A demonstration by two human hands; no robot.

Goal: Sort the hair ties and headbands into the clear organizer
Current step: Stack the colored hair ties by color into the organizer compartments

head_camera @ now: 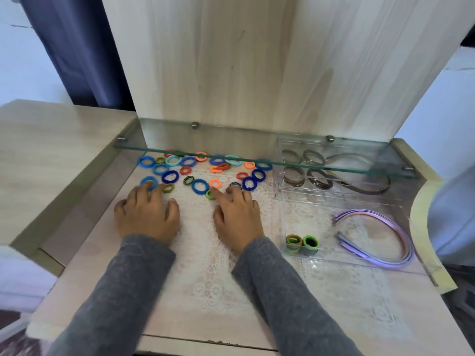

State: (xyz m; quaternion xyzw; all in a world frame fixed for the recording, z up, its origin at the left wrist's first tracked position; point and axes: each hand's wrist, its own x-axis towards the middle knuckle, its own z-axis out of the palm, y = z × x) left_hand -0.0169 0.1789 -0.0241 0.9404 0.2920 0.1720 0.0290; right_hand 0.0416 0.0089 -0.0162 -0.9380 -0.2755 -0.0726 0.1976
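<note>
Leftward, open ends of headbands (408, 242)

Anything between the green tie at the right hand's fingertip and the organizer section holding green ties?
Nothing loose lies on that path. Only the left wall of the clear organizer stands before the stored green ties, so the green tie must be lifted over it. The glass shelf overhangs only its far sections.

hair ties (216, 168): many loose rings in blue, orange, red, teal and green, scattered flat on the worktop (90, 253) left of the organizer | clear organizer (347, 260): set at right | green hair ties (309, 242): two stood on edge in its front-left corner | purple headbands (408, 242): nested, laid flat in the front compartment | brown hair ties (293, 176) and dark headbands (370, 190): placed in rear compartments
</note>
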